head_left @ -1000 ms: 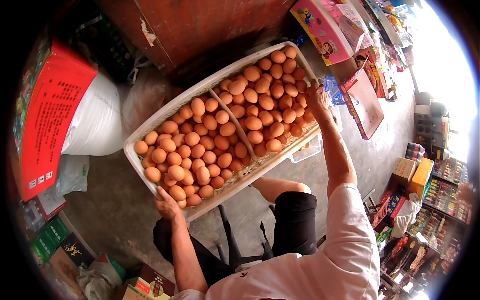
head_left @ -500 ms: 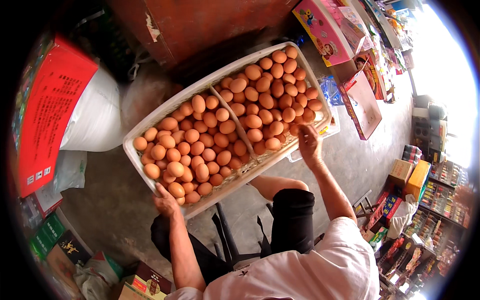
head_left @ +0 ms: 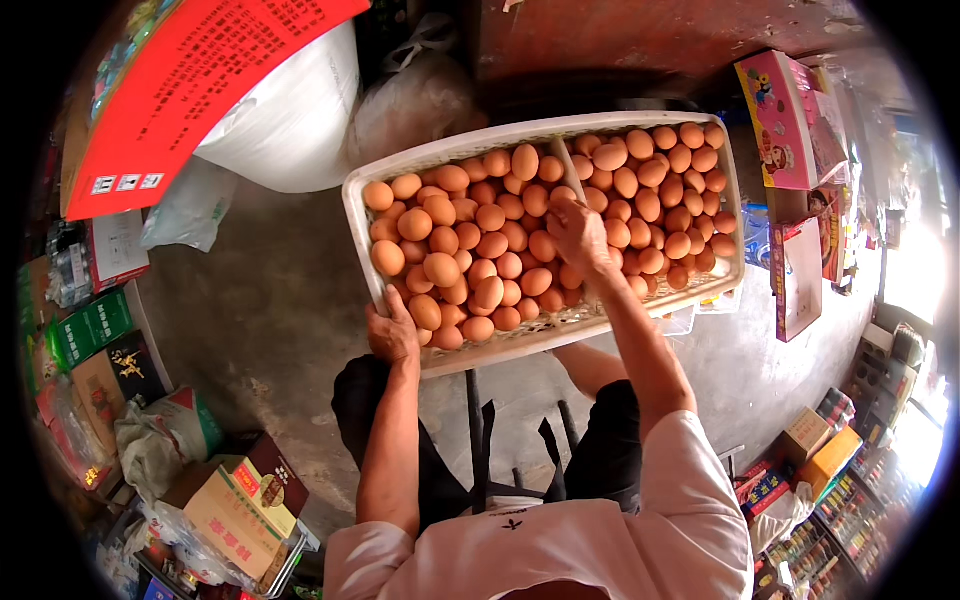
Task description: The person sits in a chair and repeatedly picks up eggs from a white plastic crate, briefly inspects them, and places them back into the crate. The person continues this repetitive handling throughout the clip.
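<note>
A shallow white plastic crate (head_left: 365, 215) full of brown eggs (head_left: 492, 245) sits in front of me, tilted a little, its right end higher in view. A thin divider (head_left: 566, 165) splits it in two. My left hand (head_left: 394, 332) is closed on the crate's near left corner, the thumb over the rim. Above the middle eggs, beside the divider, my right hand (head_left: 580, 238) reaches in with its fingers curled down. What its fingertips hold, if anything, is hidden under the hand.
A red carton (head_left: 215, 95) and a white sack (head_left: 290, 120) stand at the left. Cardboard boxes (head_left: 235, 515) lie at the lower left. To the right are a pink box (head_left: 775, 120) and an open tray box (head_left: 800, 280). Packed shelves (head_left: 850, 500) line the lower right.
My right hand has moved from the crate's near right rim to the middle eggs by the divider. My left hand stays on the left corner. The view has turned, so the crate looks more level.
</note>
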Demonstrator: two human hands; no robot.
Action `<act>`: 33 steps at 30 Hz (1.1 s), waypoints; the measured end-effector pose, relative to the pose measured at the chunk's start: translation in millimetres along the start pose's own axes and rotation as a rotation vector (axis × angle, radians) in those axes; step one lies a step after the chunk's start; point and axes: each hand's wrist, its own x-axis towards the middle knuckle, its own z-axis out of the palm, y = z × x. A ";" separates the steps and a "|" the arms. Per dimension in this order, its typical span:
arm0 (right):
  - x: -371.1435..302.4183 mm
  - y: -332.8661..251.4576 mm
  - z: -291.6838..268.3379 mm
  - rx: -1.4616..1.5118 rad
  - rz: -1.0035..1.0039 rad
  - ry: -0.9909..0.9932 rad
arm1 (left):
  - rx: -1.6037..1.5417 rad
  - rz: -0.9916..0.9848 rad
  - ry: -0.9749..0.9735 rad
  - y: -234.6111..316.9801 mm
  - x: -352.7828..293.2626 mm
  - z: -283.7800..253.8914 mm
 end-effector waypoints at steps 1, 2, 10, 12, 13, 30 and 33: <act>5.1 -8.6 9.3 -0.059 0.040 0.003 | -0.006 0.001 0.012 -1.3 -0.4 0.2; 8.3 -16.4 15.4 -0.068 -0.018 0.075 | -0.011 0.006 0.022 -2.0 -1.0 0.5; 34.0 -11.2 42.9 -1.198 0.046 0.084 | -0.021 -0.007 0.033 8.1 -3.9 4.5; 35.0 -9.8 48.7 -1.186 0.034 0.080 | -0.030 0.001 0.014 8.2 -4.1 3.3; 37.8 -5.1 47.3 -1.139 0.030 0.058 | -0.065 0.020 0.026 6.0 -3.1 4.8; 55.4 166.6 -176.7 -0.073 0.483 0.733 | 0.037 -0.068 -0.045 23.5 -10.2 -7.3; 67.1 183.0 -190.1 -0.057 0.491 0.657 | 0.036 -0.067 -0.044 19.2 -8.5 -6.0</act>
